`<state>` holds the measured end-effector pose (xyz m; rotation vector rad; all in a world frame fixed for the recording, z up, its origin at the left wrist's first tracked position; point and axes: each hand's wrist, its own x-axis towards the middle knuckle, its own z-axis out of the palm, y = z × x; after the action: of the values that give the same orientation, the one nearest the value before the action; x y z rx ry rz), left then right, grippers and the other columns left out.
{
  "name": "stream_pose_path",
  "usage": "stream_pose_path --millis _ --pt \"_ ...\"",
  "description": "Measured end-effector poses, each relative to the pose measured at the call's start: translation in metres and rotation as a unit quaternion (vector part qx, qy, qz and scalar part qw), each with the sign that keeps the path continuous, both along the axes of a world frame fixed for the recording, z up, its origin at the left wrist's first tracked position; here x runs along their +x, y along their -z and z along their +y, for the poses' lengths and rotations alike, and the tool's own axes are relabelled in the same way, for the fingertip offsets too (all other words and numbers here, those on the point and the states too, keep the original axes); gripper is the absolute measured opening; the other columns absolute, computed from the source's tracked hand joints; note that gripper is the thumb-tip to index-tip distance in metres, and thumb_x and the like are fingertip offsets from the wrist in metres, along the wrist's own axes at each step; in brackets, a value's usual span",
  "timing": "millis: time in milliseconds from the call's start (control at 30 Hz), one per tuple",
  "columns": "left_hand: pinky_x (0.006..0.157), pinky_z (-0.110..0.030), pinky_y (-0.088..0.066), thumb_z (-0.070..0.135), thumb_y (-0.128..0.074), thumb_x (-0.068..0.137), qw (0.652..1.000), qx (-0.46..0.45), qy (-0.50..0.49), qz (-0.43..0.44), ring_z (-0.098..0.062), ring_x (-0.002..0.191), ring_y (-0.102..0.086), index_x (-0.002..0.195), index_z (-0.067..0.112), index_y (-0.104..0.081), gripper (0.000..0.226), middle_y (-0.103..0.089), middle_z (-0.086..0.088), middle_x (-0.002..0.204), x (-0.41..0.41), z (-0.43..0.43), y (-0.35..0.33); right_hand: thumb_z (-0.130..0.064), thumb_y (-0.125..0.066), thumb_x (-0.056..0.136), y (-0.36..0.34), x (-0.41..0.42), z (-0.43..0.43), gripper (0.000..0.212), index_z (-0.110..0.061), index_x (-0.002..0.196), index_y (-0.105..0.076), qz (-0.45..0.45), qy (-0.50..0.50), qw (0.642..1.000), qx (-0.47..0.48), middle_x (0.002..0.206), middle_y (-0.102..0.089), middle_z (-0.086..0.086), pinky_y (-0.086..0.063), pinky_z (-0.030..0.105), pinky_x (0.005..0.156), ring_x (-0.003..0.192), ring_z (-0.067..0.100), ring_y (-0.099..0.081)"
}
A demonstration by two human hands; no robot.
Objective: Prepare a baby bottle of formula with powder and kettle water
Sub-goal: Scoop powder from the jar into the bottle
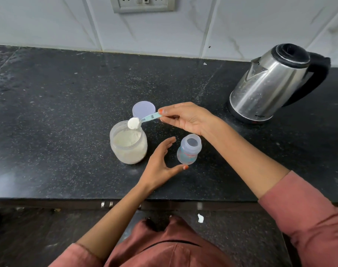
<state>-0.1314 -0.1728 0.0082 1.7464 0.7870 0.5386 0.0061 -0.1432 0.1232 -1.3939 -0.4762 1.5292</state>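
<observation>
My right hand [185, 117] pinches the handle of a light blue scoop [145, 119], heaped with white powder, just above the rim of the open powder jar [128, 147]. The jar is clear plastic and more than half full. A small clear baby bottle [188, 150] stands open and upright to the jar's right, below my right wrist. My left hand [160, 166] is open, fingers spread, between jar and bottle; its thumb tip is at the bottle's base, and I cannot tell if it touches.
The jar's pale lid [144, 108] lies flat just behind the jar. A steel electric kettle [270, 83] with a black handle stands on its base at the back right. The dark stone counter [58, 112] ends in a front edge near my body; a tiled wall rises behind.
</observation>
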Motion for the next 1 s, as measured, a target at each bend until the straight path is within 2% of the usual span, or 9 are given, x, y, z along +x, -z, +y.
stream_pose_path --millis 133,267,333,433,533,667,767,1000 --pt "0.105 -0.023 -0.034 0.030 -0.081 0.067 1.000 0.008 0.009 0.012 -0.005 0.125 -0.042 0.135 0.020 -0.037 0.081 -0.046 0.005 0.137 0.025 0.001 0.005 0.008 -0.059 0.081 -0.001 0.003 0.004 0.007 0.008 0.088 -0.063 0.011 -0.019 1.000 -0.008 0.077 -0.064 0.012 -0.054 0.014 0.055 0.057 0.010 -0.065" --pt "0.090 -0.005 -0.036 0.024 -0.081 0.068 1.000 0.011 -0.010 -0.010 0.011 0.108 -0.049 0.121 0.029 -0.045 0.065 -0.053 0.019 0.116 0.036 0.001 0.002 0.008 -0.059 0.081 0.000 0.003 0.010 0.014 0.012 0.095 -0.058 0.028 -0.030 0.999 -0.018 0.071 -0.064 0.010 -0.055 0.015 0.057 0.055 0.010 -0.065" --pt "0.087 -0.002 -0.036 0.021 -0.081 0.068 0.999 0.005 -0.026 -0.018 0.014 0.105 -0.049 0.117 0.032 -0.045 0.061 -0.053 0.023 0.111 0.039 0.000 0.002 0.008 -0.059 0.081 0.000 0.004 0.012 0.015 0.012 0.096 -0.057 0.034 -0.039 0.998 -0.025 0.071 -0.064 0.011 -0.055 0.015 0.056 0.054 0.010 -0.065" --pt "0.087 -0.003 -0.038 0.020 -0.081 0.068 0.999 -0.005 -0.041 -0.021 0.009 0.104 -0.052 0.113 0.036 -0.045 0.059 -0.054 0.024 0.109 0.040 -0.001 0.003 0.007 -0.059 0.082 0.000 0.005 0.014 0.016 0.011 0.097 -0.057 0.039 -0.051 0.997 -0.034 0.074 -0.064 0.012 -0.055 0.015 0.056 0.054 0.010 -0.065" --pt "0.089 -0.007 -0.040 0.019 -0.081 0.067 0.999 -0.004 -0.043 -0.019 0.004 0.105 -0.054 0.111 0.040 -0.045 0.060 -0.056 0.022 0.109 0.039 -0.001 0.004 0.006 -0.059 0.082 -0.001 0.006 0.016 0.017 0.011 0.098 -0.057 0.041 -0.058 0.997 -0.040 0.069 -0.065 0.011 -0.055 0.015 0.055 0.053 0.011 -0.066" --pt "0.090 -0.007 -0.039 0.020 -0.082 0.066 0.999 -0.001 -0.043 -0.014 0.003 0.107 -0.055 0.110 0.042 -0.046 0.061 -0.058 0.020 0.110 0.031 -0.002 0.003 0.006 -0.060 0.081 -0.002 0.006 0.019 0.009 0.008 0.090 -0.061 0.037 -0.066 0.996 -0.042 0.071 -0.065 0.011 -0.055 0.015 0.057 0.054 0.010 -0.066" --pt "0.089 -0.008 -0.040 0.019 -0.083 0.065 0.998 -0.001 -0.056 -0.016 0.007 0.106 -0.055 0.108 0.046 -0.046 0.063 -0.059 0.021 0.109 0.022 -0.004 -0.003 0.006 -0.060 0.081 -0.002 0.004 0.019 0.006 0.006 0.087 -0.061 0.036 -0.068 0.996 -0.041 0.069 -0.066 0.010 -0.056 0.016 0.058 0.054 0.010 -0.066" --pt "0.092 -0.017 -0.044 0.031 -0.081 0.061 0.997 -0.015 -0.066 -0.030 0.000 0.107 -0.058 0.110 0.043 -0.050 0.059 -0.063 0.013 0.114 -0.008 -0.008 -0.019 0.005 -0.060 0.082 -0.007 -0.003 0.016 0.017 0.009 0.098 -0.059 0.023 -0.066 0.997 -0.033 0.079 -0.064 0.012 -0.056 0.015 0.059 0.055 0.009 -0.066"
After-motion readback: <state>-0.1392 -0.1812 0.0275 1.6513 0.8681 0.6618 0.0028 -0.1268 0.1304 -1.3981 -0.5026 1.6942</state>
